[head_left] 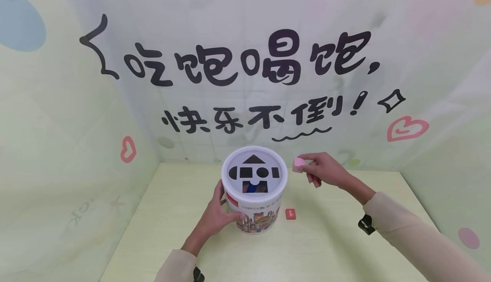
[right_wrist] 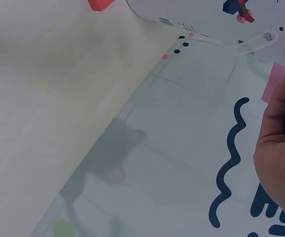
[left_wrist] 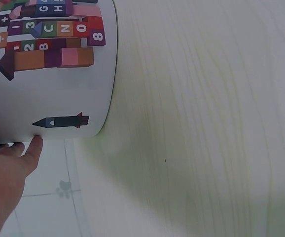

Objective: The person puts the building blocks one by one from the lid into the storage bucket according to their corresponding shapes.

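A white toy-block bucket (head_left: 255,207) stands upright on the table, its lid (head_left: 234,184) cut with shaped holes: a triangle, a half-round, a square, a circle, a narrow rectangle and a notched one. Something blue and reddish shows through the notched hole. My left hand (head_left: 215,216) holds the bucket's left side, thumb in front and fingers round the back. In the left wrist view, its fingertips (left_wrist: 34,150) touch the printed wall. Just right of the lid, my right hand (head_left: 324,170) pinches a pink block (head_left: 299,164) in the air. A red block (head_left: 290,214) marked 1 lies beside the bucket.
The pale wooden table (head_left: 345,239) ends at a printed wall cloth (head_left: 245,94) with large black characters. More cloth walls enclose the left and right sides. A white handle (right_wrist: 256,43) hangs on the bucket's side in the right wrist view.
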Motion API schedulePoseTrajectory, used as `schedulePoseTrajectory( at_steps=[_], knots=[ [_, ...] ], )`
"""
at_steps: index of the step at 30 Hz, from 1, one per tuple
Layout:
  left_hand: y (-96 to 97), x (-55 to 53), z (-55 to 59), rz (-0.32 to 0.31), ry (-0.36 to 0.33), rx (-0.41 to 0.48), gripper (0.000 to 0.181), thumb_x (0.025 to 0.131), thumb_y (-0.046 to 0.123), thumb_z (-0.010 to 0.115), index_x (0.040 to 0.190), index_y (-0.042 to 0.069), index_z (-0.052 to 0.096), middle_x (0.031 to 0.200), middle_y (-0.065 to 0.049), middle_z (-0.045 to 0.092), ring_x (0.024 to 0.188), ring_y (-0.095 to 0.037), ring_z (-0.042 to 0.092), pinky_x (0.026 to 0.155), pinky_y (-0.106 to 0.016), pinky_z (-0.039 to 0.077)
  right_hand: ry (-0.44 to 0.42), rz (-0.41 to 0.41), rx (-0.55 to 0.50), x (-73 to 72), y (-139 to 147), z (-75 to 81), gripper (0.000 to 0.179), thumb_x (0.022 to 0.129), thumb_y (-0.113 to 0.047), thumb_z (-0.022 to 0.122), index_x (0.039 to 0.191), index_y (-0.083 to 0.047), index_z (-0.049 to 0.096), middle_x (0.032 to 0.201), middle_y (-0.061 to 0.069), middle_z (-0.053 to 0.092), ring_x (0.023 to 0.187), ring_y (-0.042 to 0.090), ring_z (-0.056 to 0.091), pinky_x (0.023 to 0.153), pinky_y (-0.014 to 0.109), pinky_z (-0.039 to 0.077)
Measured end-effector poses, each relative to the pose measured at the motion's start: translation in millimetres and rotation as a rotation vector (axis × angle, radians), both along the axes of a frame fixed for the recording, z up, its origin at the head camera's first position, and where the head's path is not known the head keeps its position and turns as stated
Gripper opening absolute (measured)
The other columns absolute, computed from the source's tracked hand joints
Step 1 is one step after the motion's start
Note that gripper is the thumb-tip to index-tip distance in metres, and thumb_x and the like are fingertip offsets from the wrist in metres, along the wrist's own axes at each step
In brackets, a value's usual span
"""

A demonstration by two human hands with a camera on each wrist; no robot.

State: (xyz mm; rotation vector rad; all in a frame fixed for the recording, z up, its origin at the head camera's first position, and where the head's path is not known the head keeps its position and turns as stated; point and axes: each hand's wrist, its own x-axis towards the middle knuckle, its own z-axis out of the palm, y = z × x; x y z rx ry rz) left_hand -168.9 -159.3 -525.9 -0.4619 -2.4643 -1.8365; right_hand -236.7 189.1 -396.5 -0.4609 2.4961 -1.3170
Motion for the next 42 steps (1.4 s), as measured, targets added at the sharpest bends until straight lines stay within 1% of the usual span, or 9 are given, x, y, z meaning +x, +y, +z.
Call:
schedulePoseTrajectory(
  at_steps=[7, 18, 25, 27, 28, 30, 33, 36, 42],
  knots=[
    [0.3, -0.1, -0.1, 0.005, -0.009, 0.001, 0.118, 0.066, 0.03, 0.091, 0.152, 0.04, 0.012, 0.154, 0.007, 0.031, 0.143, -0.026, 0.029, 0.11, -0.057, 0.036, 0.017, 0.019, 0.003, 2.5, -5.5, 11.9, 0.05, 0.089, -0.036, 0.07, 0.13, -0.009, 0.06, 0.061, 0.011, 0.061, 0.046, 0.019, 0.055, 0.045, 0.031, 0.051],
    [-0.5, -2.4, -0.2, 0.006, 0.002, -0.006, 0.119, 0.065, 0.032, 0.091, 0.152, 0.04, 0.011, 0.154, 0.008, 0.032, 0.143, -0.026, 0.03, 0.109, -0.057, 0.038, 0.026, 0.038, -0.001, 5.1, -18.2, 29.7, 0.043, 0.09, -0.029, 0.07, 0.128, -0.01, 0.063, 0.06, 0.011, 0.062, 0.046, 0.018, 0.055, 0.045, 0.031, 0.051],
    [-0.3, -1.5, 0.0, 0.009, -0.014, -0.002, 0.12, 0.064, 0.032, 0.092, 0.153, 0.04, 0.011, 0.155, 0.007, 0.031, 0.144, -0.026, 0.029, 0.109, -0.056, 0.037, 0.008, 0.053, -0.029, 6.0, -29.6, 26.4, 0.042, 0.09, -0.026, 0.071, 0.128, -0.011, 0.063, 0.06, 0.012, 0.062, 0.045, 0.017, 0.054, 0.044, 0.029, 0.05],
    [0.1, -1.2, -0.4, 0.007, -0.012, 0.002, 0.12, 0.065, 0.03, 0.091, 0.153, 0.038, 0.01, 0.155, 0.005, 0.031, 0.144, -0.027, 0.029, 0.109, -0.057, 0.037, 0.003, 0.059, -0.031, 6.4, -33.6, 24.1, 0.042, 0.089, -0.029, 0.072, 0.127, -0.014, 0.064, 0.059, 0.011, 0.061, 0.044, 0.017, 0.054, 0.043, 0.028, 0.049],
    [0.7, 0.7, 3.8, 0.006, -0.018, 0.001, 0.12, 0.066, 0.028, 0.091, 0.154, 0.036, 0.01, 0.156, 0.003, 0.031, 0.144, -0.028, 0.028, 0.109, -0.057, 0.037, -0.001, 0.06, -0.033, 6.6, -35.9, 23.0, 0.042, 0.088, -0.03, 0.073, 0.127, -0.015, 0.065, 0.06, 0.014, 0.061, 0.044, 0.017, 0.054, 0.043, 0.027, 0.049],
    [1.2, 1.0, 5.0, 0.003, -0.025, -0.002, 0.121, 0.067, 0.025, 0.091, 0.155, 0.031, 0.008, 0.157, 0.0, 0.029, 0.145, -0.029, 0.027, 0.11, -0.057, 0.036, -0.003, 0.064, -0.032, 6.8, -40.6, 21.4, 0.044, 0.087, -0.032, 0.074, 0.127, -0.016, 0.065, 0.061, 0.019, 0.061, 0.044, 0.017, 0.053, 0.043, 0.027, 0.048],
    [1.3, 0.7, 4.9, 0.005, -0.031, -0.002, 0.121, 0.067, 0.022, 0.091, 0.156, 0.03, 0.008, 0.157, 0.0, 0.029, 0.145, -0.029, 0.026, 0.11, -0.057, 0.035, -0.001, 0.077, -0.035, 6.6, -46.4, 19.8, 0.045, 0.087, -0.031, 0.073, 0.127, -0.014, 0.064, 0.061, 0.02, 0.061, 0.043, 0.017, 0.053, 0.043, 0.028, 0.048],
    [0.3, -1.4, -0.6, 0.012, -0.023, -0.005, 0.121, 0.066, 0.027, 0.091, 0.154, 0.036, 0.009, 0.157, 0.003, 0.029, 0.145, -0.027, 0.027, 0.11, -0.057, 0.036, 0.006, 0.094, -0.038, 6.1, -52.0, 18.3, 0.044, 0.088, -0.029, 0.072, 0.128, -0.013, 0.064, 0.059, 0.015, 0.061, 0.042, 0.016, 0.053, 0.042, 0.029, 0.047],
    [-0.4, -0.9, -1.6, 0.014, -0.017, -0.009, 0.119, 0.065, 0.034, 0.091, 0.153, 0.041, 0.01, 0.155, 0.008, 0.03, 0.144, -0.027, 0.029, 0.11, -0.057, 0.037, 0.012, 0.118, -0.037, 8.3, -64.3, 17.8, 0.044, 0.088, -0.031, 0.072, 0.128, -0.013, 0.064, 0.056, 0.013, 0.059, 0.041, 0.016, 0.05, 0.04, 0.024, 0.041]
  ],
)
